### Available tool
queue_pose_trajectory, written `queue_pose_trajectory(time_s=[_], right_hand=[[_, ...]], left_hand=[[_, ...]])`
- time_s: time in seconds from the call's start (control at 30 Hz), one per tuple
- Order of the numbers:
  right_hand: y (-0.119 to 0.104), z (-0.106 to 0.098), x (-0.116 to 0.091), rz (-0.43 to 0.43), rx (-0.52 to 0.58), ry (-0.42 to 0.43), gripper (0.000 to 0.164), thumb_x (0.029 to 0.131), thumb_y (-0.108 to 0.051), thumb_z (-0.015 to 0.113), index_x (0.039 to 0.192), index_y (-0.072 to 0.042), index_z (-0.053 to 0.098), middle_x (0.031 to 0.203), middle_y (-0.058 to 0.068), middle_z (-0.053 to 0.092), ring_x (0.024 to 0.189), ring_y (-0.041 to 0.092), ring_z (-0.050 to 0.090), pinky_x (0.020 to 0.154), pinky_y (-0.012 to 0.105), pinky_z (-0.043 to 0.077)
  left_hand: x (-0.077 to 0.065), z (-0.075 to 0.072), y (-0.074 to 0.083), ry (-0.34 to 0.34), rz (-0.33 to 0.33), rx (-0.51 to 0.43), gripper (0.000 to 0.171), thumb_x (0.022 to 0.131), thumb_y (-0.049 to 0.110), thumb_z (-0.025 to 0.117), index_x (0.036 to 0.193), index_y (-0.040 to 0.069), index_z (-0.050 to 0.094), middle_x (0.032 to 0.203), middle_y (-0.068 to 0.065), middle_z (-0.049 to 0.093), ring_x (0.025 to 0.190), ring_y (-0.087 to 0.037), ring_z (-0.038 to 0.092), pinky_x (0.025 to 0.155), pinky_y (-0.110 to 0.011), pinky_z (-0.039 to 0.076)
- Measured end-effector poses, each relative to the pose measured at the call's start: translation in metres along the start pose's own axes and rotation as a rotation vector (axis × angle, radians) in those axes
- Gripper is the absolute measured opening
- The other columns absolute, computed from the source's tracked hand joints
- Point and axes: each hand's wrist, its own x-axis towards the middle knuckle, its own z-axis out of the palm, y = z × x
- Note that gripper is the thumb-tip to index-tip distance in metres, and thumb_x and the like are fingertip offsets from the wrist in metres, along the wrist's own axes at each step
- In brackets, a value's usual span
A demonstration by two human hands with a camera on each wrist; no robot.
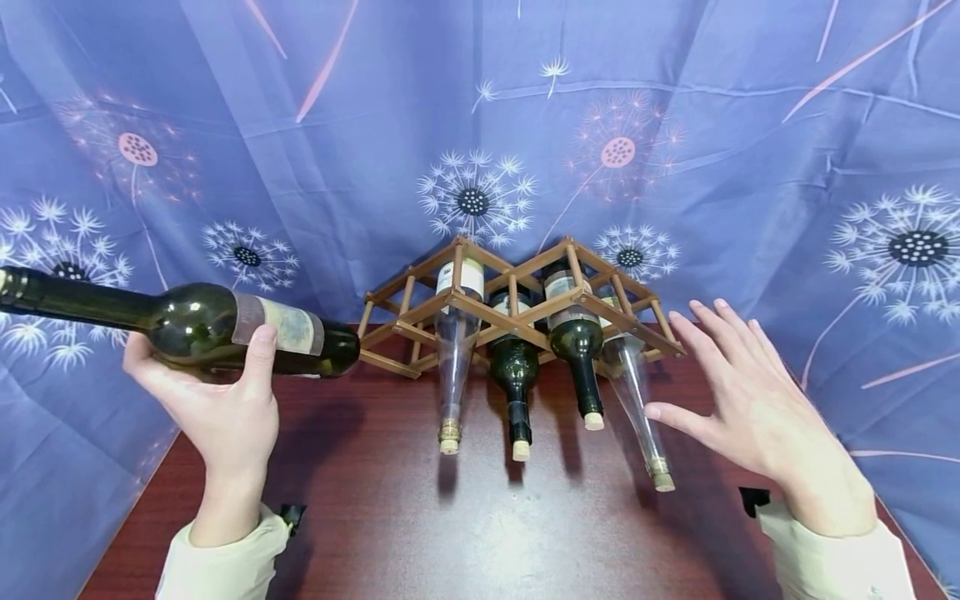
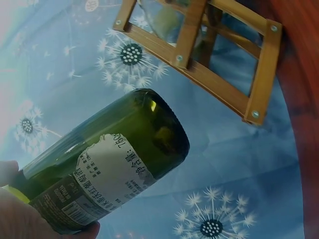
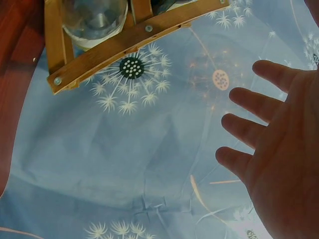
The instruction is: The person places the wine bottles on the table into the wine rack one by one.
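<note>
My left hand (image 1: 225,404) grips a dark green wine bottle (image 1: 198,325) round its body, thumb by the label. The bottle lies nearly level, its neck to the left and its base toward the rack; a torn white back label (image 2: 112,172) shows in the left wrist view. A wooden lattice wine rack (image 1: 427,321) stands in the middle of the table. It holds clear bottles (image 1: 453,367) and dark green bottles (image 1: 515,367), their corked necks pointing toward me. My right hand (image 1: 765,408), fingers spread and holding nothing, is just right of the rack, thumb near the rightmost clear bottle (image 1: 633,392).
The rack stands on a reddish-brown wooden table (image 1: 375,508) with a glare spot near the front. A blue cloth (image 1: 360,167) with dandelion prints hangs behind and at both sides. Dark patches (image 1: 753,500) show beside both sleeves.
</note>
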Motion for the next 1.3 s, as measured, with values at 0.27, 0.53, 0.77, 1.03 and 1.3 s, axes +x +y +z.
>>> queue_pose_trajectory(time_s=[0.27, 0.53, 0.77, 1.03, 1.3], right_hand=[[-0.009, 0.001, 0.008, -0.047, 0.007, 0.022, 0.111, 0.069, -0.064, 0.078, 0.158, -0.017, 0.031, 0.158, 0.016, 0.030, 0.149, 0.034, 0.015, 0.118, 0.051, 0.008], [-0.021, 0.002, 0.017, -0.082, 0.006, 0.050, 0.111, 0.069, -0.065, 0.077, 0.158, -0.017, 0.032, 0.158, 0.016, 0.031, 0.148, 0.035, 0.018, 0.118, 0.051, 0.009], [-0.032, 0.002, 0.023, -0.096, 0.003, 0.047, 0.112, 0.071, -0.069, 0.074, 0.159, -0.019, 0.028, 0.159, 0.015, 0.029, 0.149, 0.032, 0.015, 0.118, 0.050, 0.009], [-0.044, 0.004, 0.030, -0.125, 0.013, 0.054, 0.114, 0.070, -0.072, 0.072, 0.160, -0.018, 0.028, 0.161, 0.011, 0.025, 0.149, 0.032, 0.015, 0.118, 0.051, 0.010], [-0.056, 0.006, 0.038, -0.168, 0.039, 0.074, 0.113, 0.070, -0.073, 0.071, 0.158, -0.013, 0.031, 0.161, 0.011, 0.026, 0.149, 0.032, 0.016, 0.118, 0.051, 0.010]], left_hand=[[-0.004, 0.011, 0.000, -0.006, -0.022, -0.065, 0.083, 0.067, -0.021, 0.074, 0.134, -0.005, 0.028, 0.129, -0.028, 0.048, 0.116, -0.041, 0.049, 0.097, -0.041, 0.044], [-0.011, 0.020, 0.000, -0.010, -0.061, -0.089, 0.081, 0.069, -0.020, 0.074, 0.135, -0.005, 0.029, 0.131, -0.026, 0.048, 0.116, -0.039, 0.049, 0.095, -0.039, 0.045], [-0.018, 0.026, -0.002, -0.030, -0.090, -0.126, 0.081, 0.071, -0.020, 0.072, 0.136, -0.005, 0.027, 0.131, -0.026, 0.049, 0.117, -0.038, 0.050, 0.097, -0.041, 0.043], [-0.025, 0.032, -0.011, -0.056, -0.106, -0.159, 0.078, 0.073, -0.020, 0.071, 0.136, -0.005, 0.029, 0.132, -0.025, 0.050, 0.119, -0.037, 0.049, 0.102, -0.042, 0.040], [-0.034, 0.041, -0.014, -0.086, -0.135, -0.221, 0.076, 0.076, -0.019, 0.069, 0.139, -0.003, 0.030, 0.132, -0.025, 0.051, 0.121, -0.037, 0.048, 0.104, -0.042, 0.038]])
